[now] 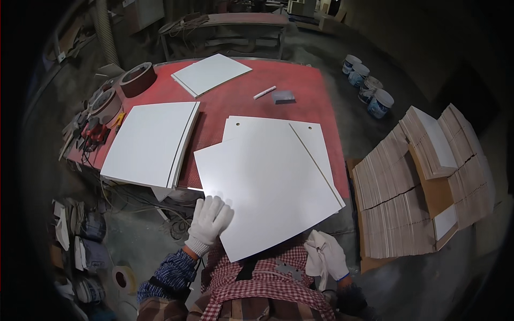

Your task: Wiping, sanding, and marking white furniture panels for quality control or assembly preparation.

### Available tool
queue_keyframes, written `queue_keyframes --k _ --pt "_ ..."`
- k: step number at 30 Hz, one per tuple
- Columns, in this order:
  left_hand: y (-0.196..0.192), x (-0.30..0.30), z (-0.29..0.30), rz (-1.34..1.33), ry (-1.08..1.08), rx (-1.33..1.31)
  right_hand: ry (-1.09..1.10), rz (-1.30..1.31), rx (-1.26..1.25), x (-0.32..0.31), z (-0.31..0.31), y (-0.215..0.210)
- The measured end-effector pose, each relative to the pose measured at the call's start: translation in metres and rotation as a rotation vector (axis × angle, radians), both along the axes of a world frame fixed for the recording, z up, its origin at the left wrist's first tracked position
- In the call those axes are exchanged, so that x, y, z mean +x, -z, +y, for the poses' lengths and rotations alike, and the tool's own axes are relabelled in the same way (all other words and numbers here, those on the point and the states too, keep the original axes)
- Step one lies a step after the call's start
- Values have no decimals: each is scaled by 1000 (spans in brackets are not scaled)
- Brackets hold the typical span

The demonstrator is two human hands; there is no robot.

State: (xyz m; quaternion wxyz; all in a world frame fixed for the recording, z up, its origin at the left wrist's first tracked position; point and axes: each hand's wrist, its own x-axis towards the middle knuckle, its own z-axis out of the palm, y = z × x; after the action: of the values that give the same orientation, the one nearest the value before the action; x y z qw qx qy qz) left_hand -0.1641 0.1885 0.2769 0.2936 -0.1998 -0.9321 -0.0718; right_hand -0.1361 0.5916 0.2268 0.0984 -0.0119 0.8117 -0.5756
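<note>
A white panel (267, 182) with a groove along its right side lies askew and overhangs the table's front edge toward my checked apron. My left hand (210, 219), in a white knit glove, rests at its left edge with the fingers stretched out. Beside the panel's lower right edge, my gloved right hand (334, 254) is closed on a bunched white cloth (316, 254). Beneath the askew panel lies another white panel (273, 124) with two small holes near its far corners; most of it is hidden.
The red table (329, 128) also bears a stack of white panels (147, 142), a farther panel (211, 74), a white marker (264, 92), a grey block (284, 97), sanding belts (137, 80) and a red power tool (95, 131). Stacked boards (393, 214) stand right, near several buckets (380, 103).
</note>
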Motion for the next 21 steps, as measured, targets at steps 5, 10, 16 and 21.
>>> queue_keyframes --k 5,10,16,21 --pt "-11 -5 -1 -137 268 -96 -27 -91 -135 -5 -10 12" --pt "-24 -4 -4 -80 373 -190 53 -184 -184 -10 -7 12" --pt "-90 -20 7 -67 356 -97 -11 -196 -266 -26 -7 -17" --pt "-141 -58 -3 -128 344 491 -182 113 -69 -45 -17 -38"
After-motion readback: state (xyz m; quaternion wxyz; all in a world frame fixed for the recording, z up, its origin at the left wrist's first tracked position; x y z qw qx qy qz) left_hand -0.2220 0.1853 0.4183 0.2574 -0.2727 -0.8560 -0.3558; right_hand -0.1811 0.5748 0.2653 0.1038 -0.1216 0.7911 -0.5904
